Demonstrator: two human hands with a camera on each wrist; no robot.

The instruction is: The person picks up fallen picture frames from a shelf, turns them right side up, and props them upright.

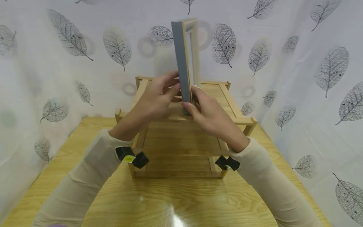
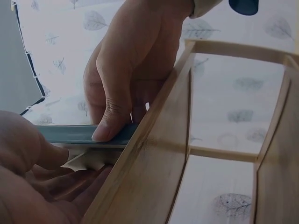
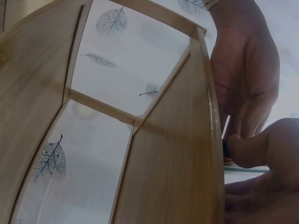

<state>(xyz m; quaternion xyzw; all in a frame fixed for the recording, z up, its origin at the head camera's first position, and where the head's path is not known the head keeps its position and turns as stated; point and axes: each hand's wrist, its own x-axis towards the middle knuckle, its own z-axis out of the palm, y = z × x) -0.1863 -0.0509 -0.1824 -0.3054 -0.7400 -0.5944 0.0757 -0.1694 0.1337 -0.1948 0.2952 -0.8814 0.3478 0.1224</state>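
A picture frame (image 1: 182, 60) with a grey-blue outer side and a cream inner border stands nearly upright above the top board of a small wooden rack. My left hand (image 1: 158, 94) is at its left, thumb and fingers against the grey side low down. From the right, my right hand (image 1: 210, 113) grips the lower part, thumb on the near edge and fingers round the cream side. In the left wrist view, the frame's blue edge (image 2: 70, 134) lies between both hands. The right wrist view shows only a sliver of it; the rack hides the rest.
The two-tier wooden rack (image 1: 181, 135) stands on a wood-grain table (image 1: 158, 201); its raised corner posts and side rails surround the boards. A pale curtain (image 1: 107, 22) printed with dark leaves hangs behind and along both sides.
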